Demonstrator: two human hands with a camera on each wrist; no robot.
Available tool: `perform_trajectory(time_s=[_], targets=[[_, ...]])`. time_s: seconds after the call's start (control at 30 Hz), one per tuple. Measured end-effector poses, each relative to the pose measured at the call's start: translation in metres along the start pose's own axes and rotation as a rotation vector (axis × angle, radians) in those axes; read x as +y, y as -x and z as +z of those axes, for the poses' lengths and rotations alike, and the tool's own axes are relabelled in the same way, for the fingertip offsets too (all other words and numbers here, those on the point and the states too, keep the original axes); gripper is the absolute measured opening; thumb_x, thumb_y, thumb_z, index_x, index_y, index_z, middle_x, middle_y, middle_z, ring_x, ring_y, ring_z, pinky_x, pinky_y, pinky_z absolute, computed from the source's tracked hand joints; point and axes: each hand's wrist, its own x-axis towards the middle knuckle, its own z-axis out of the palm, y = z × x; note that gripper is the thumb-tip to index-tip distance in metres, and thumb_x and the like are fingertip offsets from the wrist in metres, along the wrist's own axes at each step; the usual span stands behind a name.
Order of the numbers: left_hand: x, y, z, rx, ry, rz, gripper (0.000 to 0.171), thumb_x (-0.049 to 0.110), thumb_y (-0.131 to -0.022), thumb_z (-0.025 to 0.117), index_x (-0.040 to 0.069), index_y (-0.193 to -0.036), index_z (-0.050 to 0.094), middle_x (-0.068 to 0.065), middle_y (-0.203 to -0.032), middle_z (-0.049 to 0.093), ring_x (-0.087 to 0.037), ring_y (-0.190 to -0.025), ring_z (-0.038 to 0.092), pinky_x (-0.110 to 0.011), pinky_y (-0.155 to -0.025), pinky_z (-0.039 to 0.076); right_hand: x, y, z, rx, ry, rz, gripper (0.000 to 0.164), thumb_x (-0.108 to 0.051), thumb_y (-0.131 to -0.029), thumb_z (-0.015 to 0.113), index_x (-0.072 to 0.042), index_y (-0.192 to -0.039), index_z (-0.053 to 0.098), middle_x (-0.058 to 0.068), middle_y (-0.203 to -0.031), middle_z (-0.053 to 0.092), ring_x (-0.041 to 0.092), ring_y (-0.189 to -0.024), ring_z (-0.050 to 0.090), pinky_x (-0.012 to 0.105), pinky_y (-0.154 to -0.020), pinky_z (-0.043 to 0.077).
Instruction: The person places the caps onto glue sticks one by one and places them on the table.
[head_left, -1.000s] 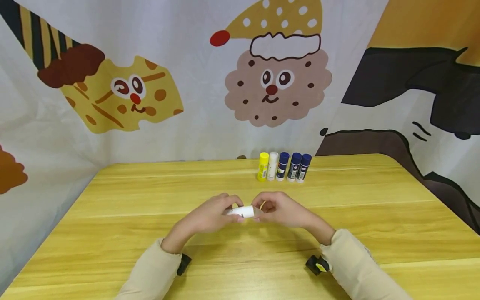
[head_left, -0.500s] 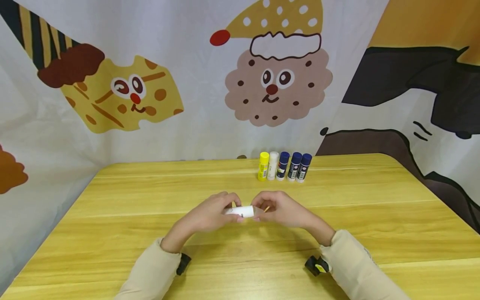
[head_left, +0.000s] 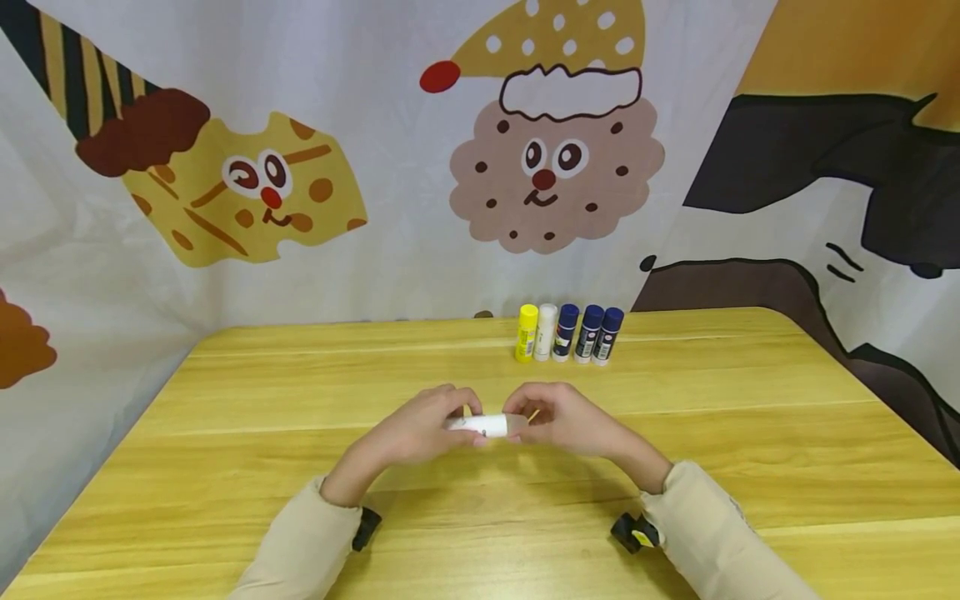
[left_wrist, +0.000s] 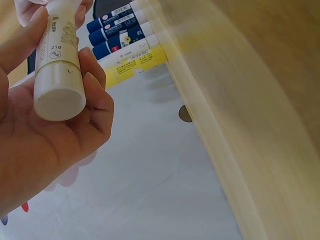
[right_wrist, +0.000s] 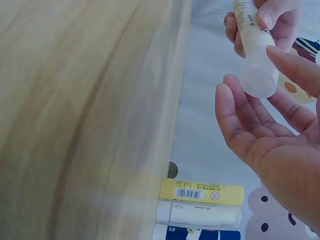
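A white glue stick (head_left: 489, 426) is held level above the table, between both hands. My left hand (head_left: 420, 429) grips its white body, with the thumb on one side and fingers curled round the other; the flat bottom end and a "21g" print show in the left wrist view. At the other end, my right hand (head_left: 576, 421) pinches the translucent, ridged cap (right_wrist: 260, 80) between thumb and fingers. In the right wrist view the cap sits against the body. The fingers partly cover both ends in the head view.
Toward the table's back edge stand a yellow glue stick (head_left: 527, 333), a white glue stick (head_left: 545, 333) and several dark blue glue sticks (head_left: 566, 333) in a row. The wooden table (head_left: 300, 383) meets a cartoon-printed cloth (head_left: 405, 250) behind it.
My right fingers shift slightly on the cap; a small gap between them, visible half a second ago, has closed. The left hand and glue stick stay almost in place.
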Motion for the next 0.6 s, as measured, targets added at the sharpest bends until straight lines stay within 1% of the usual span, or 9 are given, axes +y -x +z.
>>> perform_trajectory(time_s=[0.23, 0.6], targets=[[0.0003, 0.0002, -0.0001, -0.006, 0.003, -0.005, 0.021, 0.023, -0.084, 0.067, 0.008, -0.096, 0.059, -0.001, -0.081, 0.050, -0.015, -0.072, 0.045, -0.030, -0.063, 0.039, -0.0001, 0.0008, -0.0004, 0.007, -0.005, 0.002, 0.019, -0.002, -0.079, 0.069, -0.001, -0.097, 0.062, 0.007, -0.093, 0.061, 0.018, -0.082, 0.058, 0.030, -0.069, 0.051], [0.0014, 0.0003, 0.0003, 0.007, 0.018, -0.002, 0.019, 0.023, -0.084, 0.067, 0.009, -0.095, 0.059, -0.001, -0.082, 0.050, -0.015, -0.072, 0.045, -0.031, -0.064, 0.039, -0.0027, 0.0009, -0.0003, 0.020, 0.017, 0.010, 0.019, -0.002, -0.079, 0.069, -0.002, -0.097, 0.062, 0.005, -0.094, 0.061, 0.017, -0.082, 0.058, 0.033, -0.070, 0.050]])
